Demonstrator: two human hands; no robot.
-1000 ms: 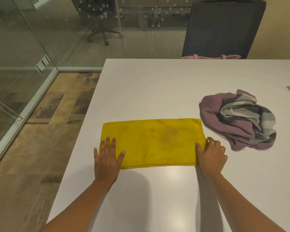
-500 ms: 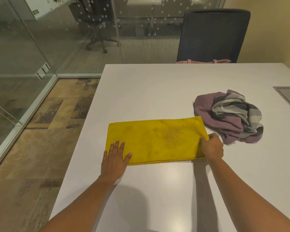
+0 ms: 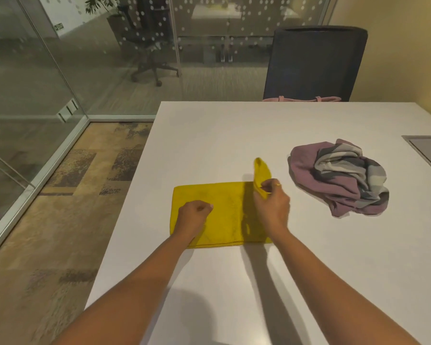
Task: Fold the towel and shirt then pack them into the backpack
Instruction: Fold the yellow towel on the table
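The white desk (image 3: 234,135) carries everything in play, with a dark office chair (image 3: 316,63) pushed up to its far edge. A strip of something pink (image 3: 301,98) shows on the chair just past that edge; it may be the backpack, but too little of it is visible to say.

The purple and grey shirt (image 3: 339,178) lies in a crumpled heap toward the right side of the desk, unfolded.

The yellow towel (image 3: 224,212) lies nearer the left edge, folded into a flat band, so its folding is part done. Its right end is raised off the desk, apparently mid-fold toward the left.

The right hand (image 3: 271,207) pinches that raised end between thumb and fingers. The left hand (image 3: 193,215) rests loosely curled on the towel's left part, pinning it rather than gripping it.

Left to do, as I judge it: finish the towel, fold the shirt, then pack both.
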